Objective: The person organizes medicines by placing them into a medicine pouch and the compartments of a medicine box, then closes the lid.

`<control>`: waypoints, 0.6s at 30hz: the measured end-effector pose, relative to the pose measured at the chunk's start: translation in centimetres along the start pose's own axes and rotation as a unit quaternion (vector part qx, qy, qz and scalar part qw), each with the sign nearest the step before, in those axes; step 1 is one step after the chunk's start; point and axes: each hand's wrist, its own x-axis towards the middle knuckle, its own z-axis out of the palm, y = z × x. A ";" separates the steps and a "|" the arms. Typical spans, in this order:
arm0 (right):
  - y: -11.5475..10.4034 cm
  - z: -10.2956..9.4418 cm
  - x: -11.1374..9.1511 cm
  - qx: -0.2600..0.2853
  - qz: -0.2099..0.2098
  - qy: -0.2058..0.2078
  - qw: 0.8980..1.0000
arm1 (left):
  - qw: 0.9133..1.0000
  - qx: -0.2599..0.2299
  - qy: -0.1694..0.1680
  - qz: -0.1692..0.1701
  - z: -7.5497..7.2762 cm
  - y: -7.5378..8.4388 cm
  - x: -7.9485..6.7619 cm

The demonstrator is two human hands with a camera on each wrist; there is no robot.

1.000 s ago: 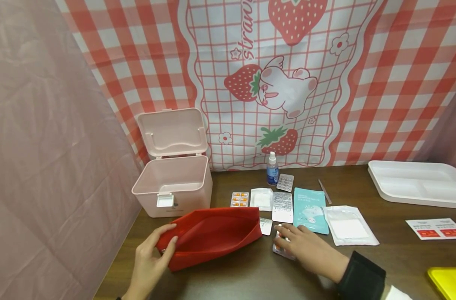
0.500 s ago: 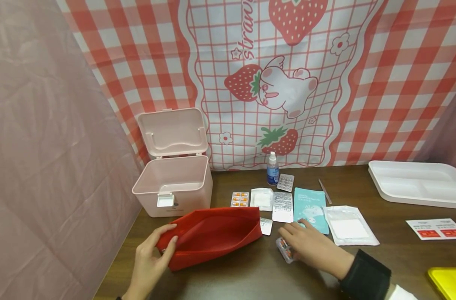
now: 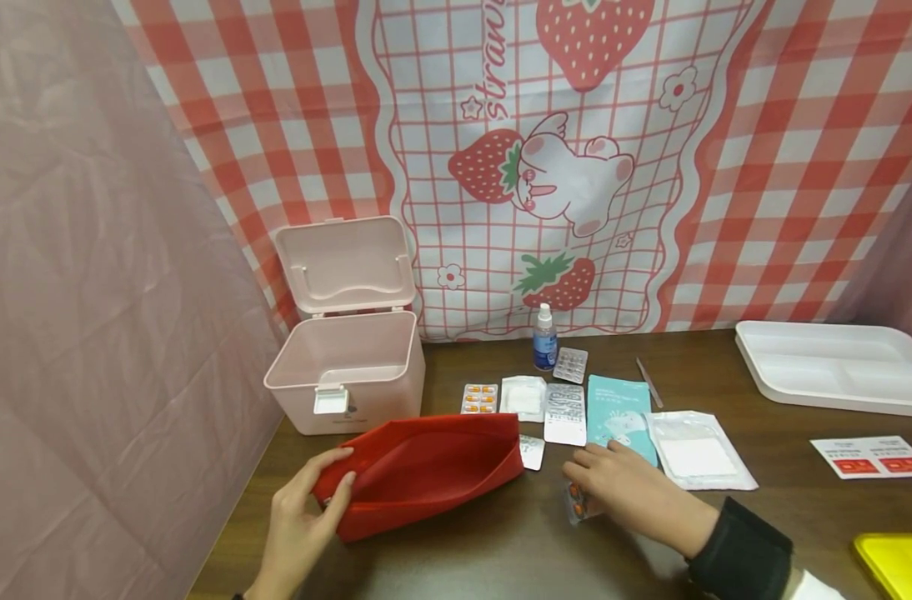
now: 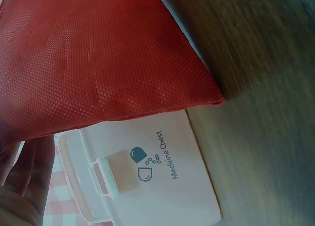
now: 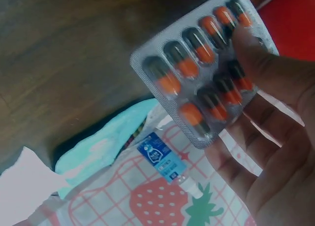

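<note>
My left hand (image 3: 303, 517) grips the left end of a red zip pouch (image 3: 426, 475), whose mouth gapes upward. Close by in the left wrist view, the pouch (image 4: 108, 58) covers part of the pink medicine chest (image 4: 167, 177). Between thumb and fingers, my right hand (image 3: 636, 492) pinches a blister pack of capsules (image 5: 197, 68), orange and dark green, tilted up off the table. In the head view that pack (image 3: 576, 504) is mostly hidden under the hand. Just beyond lies a teal packet (image 3: 619, 412), and a white gauze packet (image 3: 699, 450) is to its right.
The pink medicine chest (image 3: 351, 367) stands lid up behind the pouch. Further back are a spray bottle (image 3: 545, 340), blister packs (image 3: 571, 365), a small gauze packet (image 3: 524, 398) and tweezers (image 3: 649, 383). At right lie a white tray (image 3: 839, 392), printed cards (image 3: 872, 457) and a yellow tray (image 3: 899, 562).
My right hand has picked up the capsule blister pack from the table, shifting slightly right and tilting it. My left hand and the red pouch have stayed in place.
</note>
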 end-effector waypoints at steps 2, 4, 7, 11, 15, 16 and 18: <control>-0.1 -0.2 0.0 0.000 -0.002 0.003 1.000 | 1.000 -0.001 0.000 0.001 0.0 0.0 0.0; -0.2 -0.4 0.1 -0.003 -0.007 0.012 1.000 | 1.000 -0.002 0.000 0.001 0.0 0.0 0.0; -0.4 -0.8 0.3 -0.009 -0.021 0.038 0.999 | 1.000 -0.001 0.000 0.002 0.0 -0.1 0.0; -0.9 -1.5 0.7 -0.016 -0.038 0.073 0.997 | 1.000 -0.001 0.000 0.003 0.0 -0.1 0.0; -1.7 -2.4 1.4 -0.021 -0.045 0.105 0.993 | 1.000 -0.001 -0.001 0.002 0.0 -0.1 -0.1; -1.9 -2.7 1.6 -0.019 -0.045 0.108 0.993 | 1.000 -0.001 -0.001 0.002 0.0 0.0 -0.1; -2.2 -3.3 1.9 -0.017 -0.047 0.117 0.992 | 1.000 0.000 -0.001 0.001 0.0 0.0 -0.1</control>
